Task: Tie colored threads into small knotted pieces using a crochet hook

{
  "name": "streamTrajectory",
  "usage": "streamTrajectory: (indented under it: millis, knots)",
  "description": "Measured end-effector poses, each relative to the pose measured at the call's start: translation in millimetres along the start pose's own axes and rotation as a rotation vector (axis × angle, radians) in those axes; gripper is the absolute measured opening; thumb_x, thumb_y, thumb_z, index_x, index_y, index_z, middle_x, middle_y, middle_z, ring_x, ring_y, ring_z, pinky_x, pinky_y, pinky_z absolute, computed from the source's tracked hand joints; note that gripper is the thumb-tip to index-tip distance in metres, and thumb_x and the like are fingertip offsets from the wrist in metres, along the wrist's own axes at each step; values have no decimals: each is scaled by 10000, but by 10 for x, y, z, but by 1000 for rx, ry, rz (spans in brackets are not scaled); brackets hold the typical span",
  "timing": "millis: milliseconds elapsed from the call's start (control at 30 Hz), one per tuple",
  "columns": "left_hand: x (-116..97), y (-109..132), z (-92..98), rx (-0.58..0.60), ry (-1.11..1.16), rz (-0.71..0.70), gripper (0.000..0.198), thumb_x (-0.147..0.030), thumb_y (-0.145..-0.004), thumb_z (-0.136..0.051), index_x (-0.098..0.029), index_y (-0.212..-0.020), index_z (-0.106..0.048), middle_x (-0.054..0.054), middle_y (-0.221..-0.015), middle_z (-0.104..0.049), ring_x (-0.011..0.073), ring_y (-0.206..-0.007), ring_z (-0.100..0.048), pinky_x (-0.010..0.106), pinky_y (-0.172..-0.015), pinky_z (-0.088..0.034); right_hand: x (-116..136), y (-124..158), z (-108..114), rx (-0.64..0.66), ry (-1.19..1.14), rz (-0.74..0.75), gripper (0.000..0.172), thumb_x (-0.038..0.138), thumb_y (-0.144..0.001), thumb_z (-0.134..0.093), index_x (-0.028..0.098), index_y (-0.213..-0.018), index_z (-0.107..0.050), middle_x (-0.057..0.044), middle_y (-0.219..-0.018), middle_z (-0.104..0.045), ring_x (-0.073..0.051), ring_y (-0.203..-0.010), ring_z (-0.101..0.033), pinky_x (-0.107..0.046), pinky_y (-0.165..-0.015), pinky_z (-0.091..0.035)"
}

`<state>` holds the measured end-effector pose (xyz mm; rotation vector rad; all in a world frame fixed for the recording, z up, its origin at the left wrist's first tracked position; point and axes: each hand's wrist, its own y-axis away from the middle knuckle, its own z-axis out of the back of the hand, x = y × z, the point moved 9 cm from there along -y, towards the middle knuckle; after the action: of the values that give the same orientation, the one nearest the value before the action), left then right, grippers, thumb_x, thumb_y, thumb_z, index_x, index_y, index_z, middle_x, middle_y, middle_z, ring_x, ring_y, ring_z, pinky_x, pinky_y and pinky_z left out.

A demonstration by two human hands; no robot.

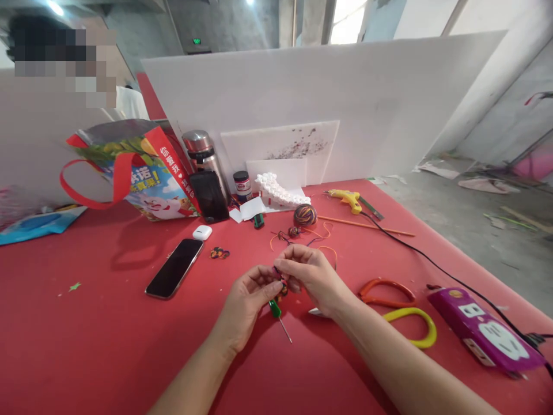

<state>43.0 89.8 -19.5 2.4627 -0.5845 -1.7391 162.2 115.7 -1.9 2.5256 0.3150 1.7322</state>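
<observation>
Above the middle of the red table, my left hand (250,297) pinches a small knotted piece of dark and orange multicoloured cord (282,290). Thumb and fingertips of my right hand (309,274) are closed on the upper end of the same piece, touching the left fingertips. Most of the piece is hidden by fingers. Just below my left thumb a green-handled tool with a thin metal shaft (275,309) shows; I cannot tell whether it is held or lying. Beyond my hands sits a ball of multicoloured cord (305,215), with loose strands trailing towards them.
Scissors with red and yellow handles (425,328) lie partly under my right forearm. A purple power strip (488,331) and yellow glue gun (348,199) are rightward. Leftward are a phone (175,268), another knotted cord piece (219,253) and a bag (147,178). A person is behind the partition.
</observation>
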Motion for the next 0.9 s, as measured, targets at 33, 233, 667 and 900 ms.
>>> streamTrajectory:
  millis: [33,233,667,900]
  knots:
    - [3,-3,6,3,-8,-7,379,-422,-665,-964,-176,-854,-747,39,-831,-743,175,-830,-686,314,-857,-528,-3,5,-8,-2,27,8,324,405,-644,-855,170,-663,-633,50,-523,-592,-54,-382,-468,-205,-407,-330]
    - [1,-29,81,-53,-1,-81,382,-495,-715,-914,-176,-772,-712,26,-773,-720,151,-747,-636,275,-761,-491,-54,39,-45,4,41,13,388,458,-630,-904,171,-683,-648,47,-524,-603,-68,-377,-472,-214,-400,-356]
    - [-55,35,153,-167,56,-157,356,-442,-700,-936,-182,-801,-714,-12,-778,-658,113,-757,-567,228,-751,-480,-250,20,-38,64,-378,-186,341,296,-600,-978,131,-704,-698,27,-608,-652,-17,-443,-411,-168,-428,-338]
    - [-33,28,131,-139,80,-144,361,-438,-676,-959,-188,-783,-721,-24,-751,-653,89,-736,-552,191,-720,-473,-247,26,-34,96,-422,-270,393,267,-529,-1015,120,-679,-683,56,-592,-600,22,-431,-319,-126,-403,-297]
